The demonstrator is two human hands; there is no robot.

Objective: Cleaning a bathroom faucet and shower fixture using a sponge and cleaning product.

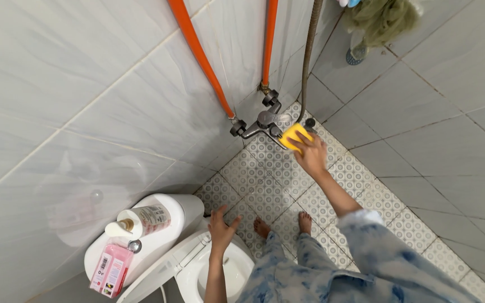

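My right hand [311,154] presses a yellow sponge [293,135] against the metal shower mixer tap [262,124] on the tiled wall. Two orange pipes [200,56] run up from the tap, and a metal shower hose [308,56] hangs beside them. My left hand [221,230] hovers with fingers spread above the white toilet [197,266], holding nothing. My bare feet [283,224] stand on the patterned floor tiles.
On the toilet tank [164,224] lie a white pump bottle [141,220] and a pink packet [111,270]. A green cloth [380,19] hangs at the top right above a floor drain [355,56]. Grey tiled walls close in on both sides.
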